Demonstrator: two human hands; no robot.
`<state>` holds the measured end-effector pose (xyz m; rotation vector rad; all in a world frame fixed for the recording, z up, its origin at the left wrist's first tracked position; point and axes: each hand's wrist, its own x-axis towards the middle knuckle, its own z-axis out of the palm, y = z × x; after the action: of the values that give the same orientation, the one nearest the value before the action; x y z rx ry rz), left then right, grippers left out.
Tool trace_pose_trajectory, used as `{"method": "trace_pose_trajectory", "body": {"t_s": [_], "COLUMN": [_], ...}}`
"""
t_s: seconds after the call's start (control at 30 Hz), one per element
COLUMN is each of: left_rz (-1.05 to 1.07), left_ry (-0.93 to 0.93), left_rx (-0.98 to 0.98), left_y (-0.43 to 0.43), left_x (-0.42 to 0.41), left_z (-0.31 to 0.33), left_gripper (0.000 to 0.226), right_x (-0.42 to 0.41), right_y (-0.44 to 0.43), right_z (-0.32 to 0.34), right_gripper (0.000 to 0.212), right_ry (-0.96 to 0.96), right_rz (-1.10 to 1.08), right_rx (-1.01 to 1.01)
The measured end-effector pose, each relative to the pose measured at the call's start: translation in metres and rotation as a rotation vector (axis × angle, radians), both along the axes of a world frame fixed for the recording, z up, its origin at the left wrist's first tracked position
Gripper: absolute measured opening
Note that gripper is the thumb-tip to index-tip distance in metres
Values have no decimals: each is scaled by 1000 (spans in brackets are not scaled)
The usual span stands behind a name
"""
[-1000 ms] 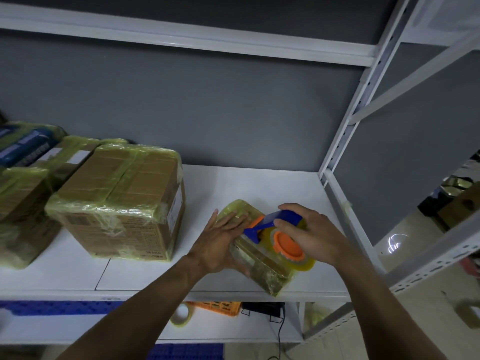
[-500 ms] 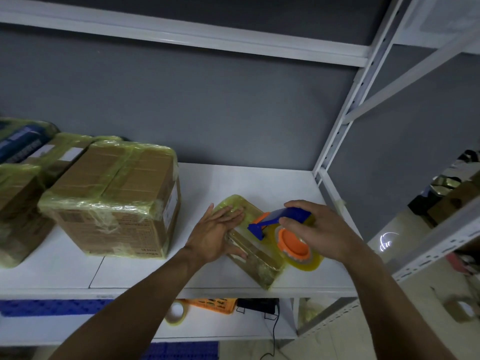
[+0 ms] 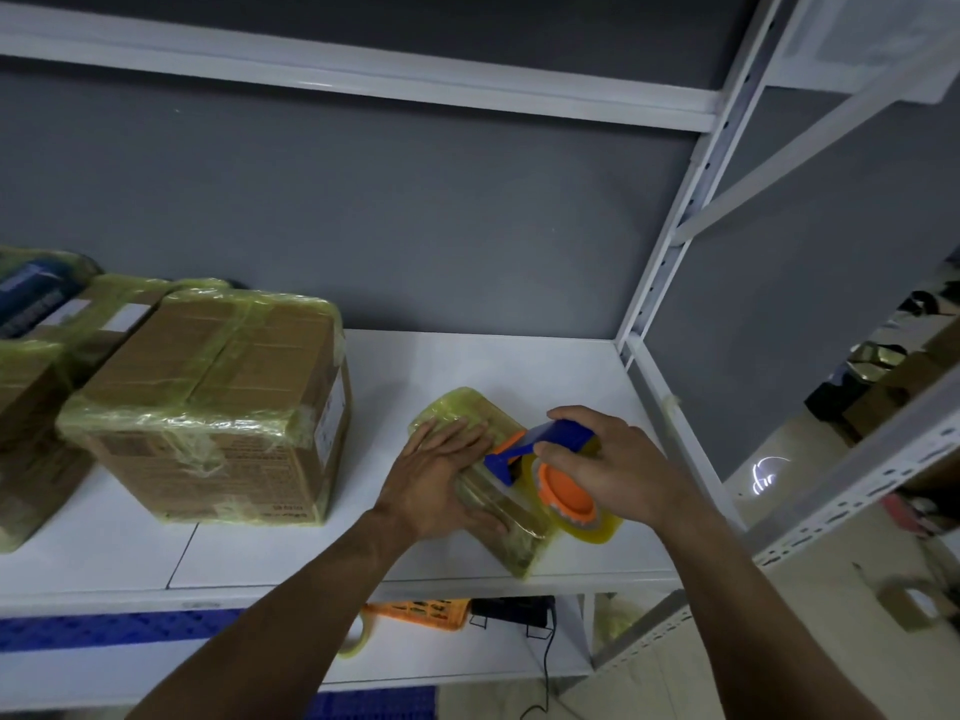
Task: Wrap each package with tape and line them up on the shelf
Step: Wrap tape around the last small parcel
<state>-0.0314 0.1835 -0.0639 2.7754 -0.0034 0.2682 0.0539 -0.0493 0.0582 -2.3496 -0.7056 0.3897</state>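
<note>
The small package lies at lower centre of the frame, near the shelf front edge. It looks light and tape-slick, likely to slide. The left hand presses it flat with straight fingers, a sensible hold. The right hand curls round the tape dispenser.

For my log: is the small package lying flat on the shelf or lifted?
Lying flat: the package rests on the shelf, the left hand pressing its top, the right hand holding a dispenser at its side.
</note>
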Motion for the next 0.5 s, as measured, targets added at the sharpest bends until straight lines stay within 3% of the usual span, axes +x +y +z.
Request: {"method": "trace_pose_trajectory", "body": {"t_s": [0.27, 0.4, 0.5], "left_rz": [3, -14, -30], "left_ry": [-29, 26, 73], "left_rx": [15, 40, 38], "left_y": [6, 12, 16], "left_x": [1, 5, 11], "left_z": [1, 8, 13], "left_gripper": [120, 121, 123], "right_x": [-3, -6, -11], "right_y": [-5, -17, -20], "right_z": [13, 20, 13], "right_gripper": [39, 22, 24], "right_ry": [-68, -64, -61], "right_rz": [-31, -21, -27], "right_rx": [45, 34, 1]}}
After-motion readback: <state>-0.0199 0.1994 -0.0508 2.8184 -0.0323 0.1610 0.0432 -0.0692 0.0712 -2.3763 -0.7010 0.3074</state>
